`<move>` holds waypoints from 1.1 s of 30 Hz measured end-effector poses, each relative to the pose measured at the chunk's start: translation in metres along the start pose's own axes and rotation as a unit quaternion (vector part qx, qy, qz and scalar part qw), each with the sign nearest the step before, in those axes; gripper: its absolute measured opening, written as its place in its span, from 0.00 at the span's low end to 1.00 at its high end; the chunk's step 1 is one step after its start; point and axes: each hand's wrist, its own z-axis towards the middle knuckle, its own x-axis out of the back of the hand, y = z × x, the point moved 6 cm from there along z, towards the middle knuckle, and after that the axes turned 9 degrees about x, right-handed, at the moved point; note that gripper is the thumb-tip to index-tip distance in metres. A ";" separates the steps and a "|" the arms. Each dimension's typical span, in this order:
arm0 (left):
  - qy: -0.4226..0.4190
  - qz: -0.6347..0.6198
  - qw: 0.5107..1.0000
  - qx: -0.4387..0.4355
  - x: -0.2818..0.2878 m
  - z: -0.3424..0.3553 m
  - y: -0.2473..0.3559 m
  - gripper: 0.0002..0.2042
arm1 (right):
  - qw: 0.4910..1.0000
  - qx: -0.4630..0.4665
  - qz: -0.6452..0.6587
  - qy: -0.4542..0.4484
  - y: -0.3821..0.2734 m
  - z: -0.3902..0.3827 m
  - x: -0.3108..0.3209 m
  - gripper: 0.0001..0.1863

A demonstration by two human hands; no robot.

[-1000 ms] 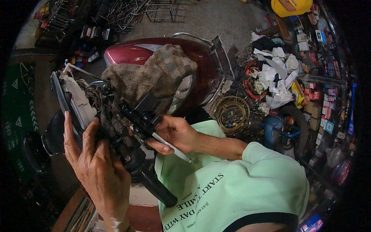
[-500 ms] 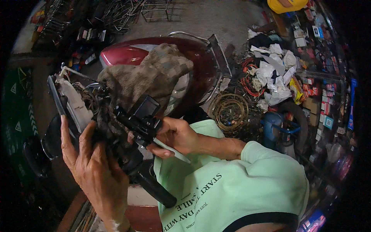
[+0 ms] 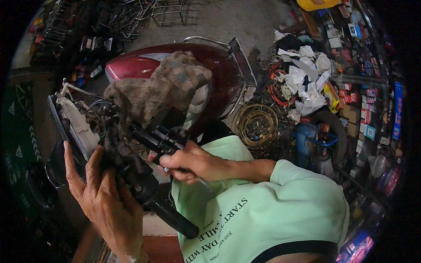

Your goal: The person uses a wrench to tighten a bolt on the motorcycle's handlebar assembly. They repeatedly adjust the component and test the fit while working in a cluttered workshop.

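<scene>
Seemingly adjusting the black fitting (image 3: 158,138) at nine o'clock with right grip (image 3: 190,164) clamped on it, left grip (image 3: 107,197) apart at eight o'clock, next probably needing steady bracing.

Dim overall; soft sheen on red bodywork (image 3: 131,69); right hand (image 3: 188,163) slightly blurred; edges bowed, fading to black.

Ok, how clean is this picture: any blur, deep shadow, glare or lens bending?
Head view: right hand slightly soft, lettering on the pale-green cloth shirt sharper; head view: black tube-shaped part losing detail in shadow; head view: mild sheen on glossy red motorcycle bodywork, no harsh glare there; head view: fisheye bending toward the rim, corners black.
</scene>
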 end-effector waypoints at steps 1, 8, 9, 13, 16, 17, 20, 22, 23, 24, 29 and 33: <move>-0.002 0.000 1.000 -0.002 0.000 0.000 0.000 0.09 | 0.999 0.000 -0.052 -0.009 -0.004 0.000 0.000 0.16; 0.006 -0.002 1.000 -0.016 -0.001 0.000 0.001 0.08 | 0.947 0.237 -0.216 0.010 -0.038 0.001 -0.013 0.22; 0.003 0.006 1.000 -0.021 -0.002 0.000 0.000 0.08 | 0.946 0.241 -0.219 0.009 -0.039 0.000 -0.014 0.23; -0.010 0.024 0.999 -0.025 0.000 0.000 -0.002 0.09 | 0.967 0.148 -0.206 -0.022 -0.040 -0.005 -0.017 0.26; -0.010 0.018 0.999 -0.026 -0.001 -0.001 -0.003 0.09 | 0.952 0.181 -0.247 -0.019 -0.038 -0.005 -0.015 0.26; -0.008 0.016 0.999 -0.026 -0.001 -0.001 -0.003 0.09 | 0.939 0.217 -0.265 -0.013 -0.036 -0.003 -0.015 0.26; -0.013 0.024 0.999 -0.020 -0.001 0.000 -0.002 0.09 | 0.895 0.259 -0.363 -0.008 -0.037 -0.005 -0.015 0.25; -0.007 0.028 0.999 -0.025 -0.002 -0.001 -0.004 0.09 | 0.883 0.260 -0.392 -0.016 -0.036 -0.005 -0.016 0.25; -0.004 0.029 0.999 -0.027 -0.002 -0.002 -0.004 0.09 | 0.888 0.258 -0.380 -0.022 -0.036 -0.005 -0.016 0.25; -0.005 0.030 0.999 -0.027 -0.002 -0.002 -0.004 0.09 | 0.893 0.256 -0.369 -0.029 -0.035 -0.005 -0.016 0.25; -0.012 0.028 0.999 -0.032 0.000 0.000 -0.002 0.10 | 0.926 0.247 -0.275 -0.074 -0.015 0.002 -0.012 0.26; -0.007 0.017 0.999 -0.027 -0.003 -0.002 -0.005 0.10 | 0.968 -0.083 -0.221 -0.087 -0.020 -0.014 -0.017 0.28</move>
